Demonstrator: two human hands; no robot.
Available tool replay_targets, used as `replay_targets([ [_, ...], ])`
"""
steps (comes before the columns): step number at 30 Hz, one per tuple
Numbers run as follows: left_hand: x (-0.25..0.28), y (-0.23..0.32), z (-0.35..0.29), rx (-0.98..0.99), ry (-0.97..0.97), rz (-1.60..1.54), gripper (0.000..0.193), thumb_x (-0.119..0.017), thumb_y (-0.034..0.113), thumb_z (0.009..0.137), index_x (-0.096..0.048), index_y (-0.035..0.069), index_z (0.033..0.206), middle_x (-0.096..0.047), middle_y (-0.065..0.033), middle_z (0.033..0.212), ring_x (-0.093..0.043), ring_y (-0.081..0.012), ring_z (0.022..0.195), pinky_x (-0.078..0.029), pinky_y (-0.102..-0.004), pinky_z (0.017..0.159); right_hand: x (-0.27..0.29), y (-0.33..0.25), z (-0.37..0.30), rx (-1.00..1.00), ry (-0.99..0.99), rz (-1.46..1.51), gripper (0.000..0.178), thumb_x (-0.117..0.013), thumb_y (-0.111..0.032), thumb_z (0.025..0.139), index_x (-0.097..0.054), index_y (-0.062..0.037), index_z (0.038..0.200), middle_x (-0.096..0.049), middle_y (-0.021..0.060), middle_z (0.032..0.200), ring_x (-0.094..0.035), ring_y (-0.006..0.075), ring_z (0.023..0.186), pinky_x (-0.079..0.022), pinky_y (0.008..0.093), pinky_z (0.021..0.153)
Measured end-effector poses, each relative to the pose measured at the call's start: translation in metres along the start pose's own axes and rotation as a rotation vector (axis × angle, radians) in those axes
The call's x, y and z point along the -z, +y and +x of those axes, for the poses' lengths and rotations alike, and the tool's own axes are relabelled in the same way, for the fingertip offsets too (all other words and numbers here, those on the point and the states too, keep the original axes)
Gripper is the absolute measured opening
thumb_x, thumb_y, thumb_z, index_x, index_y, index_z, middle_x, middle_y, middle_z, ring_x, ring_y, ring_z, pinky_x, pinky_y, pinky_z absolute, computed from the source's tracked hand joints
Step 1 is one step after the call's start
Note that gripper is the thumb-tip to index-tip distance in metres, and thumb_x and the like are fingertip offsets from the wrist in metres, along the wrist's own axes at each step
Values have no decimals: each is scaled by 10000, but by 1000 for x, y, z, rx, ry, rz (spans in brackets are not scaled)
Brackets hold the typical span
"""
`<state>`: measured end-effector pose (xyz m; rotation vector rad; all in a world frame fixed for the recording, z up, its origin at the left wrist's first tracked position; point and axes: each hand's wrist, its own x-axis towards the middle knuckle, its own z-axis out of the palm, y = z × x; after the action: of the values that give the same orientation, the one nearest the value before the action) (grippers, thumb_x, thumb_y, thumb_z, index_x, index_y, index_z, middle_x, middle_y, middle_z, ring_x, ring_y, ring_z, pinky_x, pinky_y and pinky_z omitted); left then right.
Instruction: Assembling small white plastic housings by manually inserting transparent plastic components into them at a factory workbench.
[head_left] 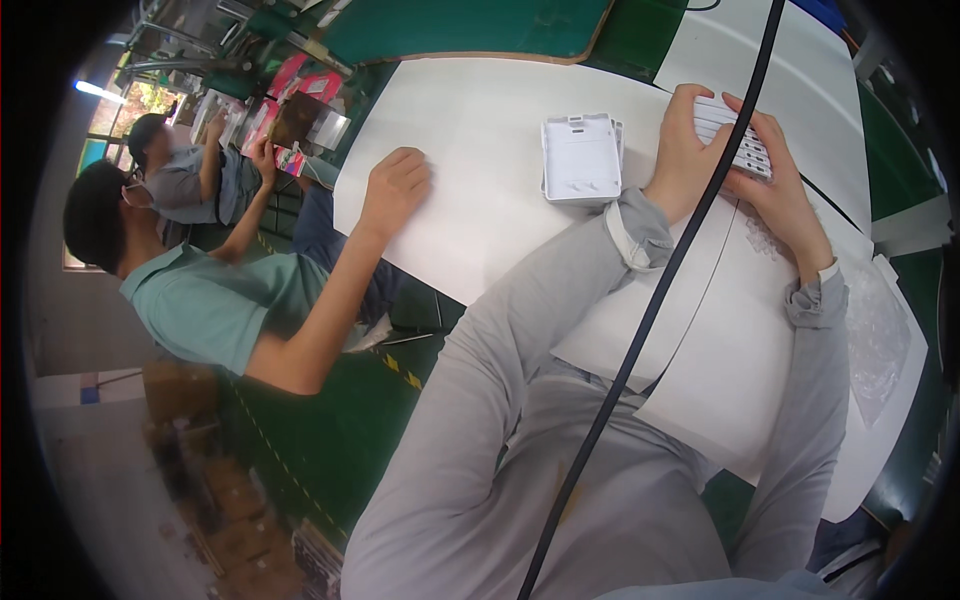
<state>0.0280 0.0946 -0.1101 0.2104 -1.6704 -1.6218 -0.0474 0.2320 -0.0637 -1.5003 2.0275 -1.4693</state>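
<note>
Together, both hands grip a white, slotted plastic panel [735,140]

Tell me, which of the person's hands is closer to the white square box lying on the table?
The left hand. It sits just beside the white square box, gripping the slotted white part. The right hand holds that part's far side, farther from the box.

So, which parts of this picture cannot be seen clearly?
- Head view: the white slotted part is mostly covered by the left hand and right hand, so its full shape is hidden.
- A black cable crosses both hands and the part.
- The stacked white square covers show only the top one.
- The clear plastic sheet at the right rim is blurred.
</note>
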Motion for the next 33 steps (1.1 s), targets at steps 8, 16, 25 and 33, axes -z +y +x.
replay_targets([
  [8, 3, 0, 1, -2, -64, 64, 464, -631, 170, 927, -443, 5, 1318, -596, -174, 1151, -625, -214, 1042, -538, -350, 893, 2, -1, 1, -19, -8, 21, 721, -793, -88, 829, -511, -163, 1489, -509, 99, 1404, -512, 264, 1314, -429, 355, 1121],
  [16, 3, -6, 3, -9, -62, 34, 469, -631, 158, 932, -429, 8, 1327, -586, -168, 1162, -618, -214, 1050, -536, -354, 886, 1, -2, 1, 20, 4, -6, 729, -794, -84, 825, -510, -155, 1492, -512, 102, 1400, -510, 267, 1317, -426, 357, 1123],
  [25, 4, -10, 2, 6, -65, 61, 455, -628, 146, 932, -432, 9, 1319, -585, -167, 1155, -616, -208, 1047, -538, -347, 881, 1, -1, 1, -12, -14, 20, 729, -788, -83, 824, -511, -153, 1494, -507, 99, 1413, -506, 265, 1329, -414, 357, 1135],
  [33, 3, -10, 3, 15, -63, 56, 466, -631, 146, 930, -427, 6, 1325, -587, -164, 1144, -621, -207, 1034, -542, -345, 872, 0, -1, 2, -41, -6, 17, 726, -789, -82, 821, -514, -151, 1489, -513, 95, 1408, -504, 265, 1331, -415, 360, 1136],
])
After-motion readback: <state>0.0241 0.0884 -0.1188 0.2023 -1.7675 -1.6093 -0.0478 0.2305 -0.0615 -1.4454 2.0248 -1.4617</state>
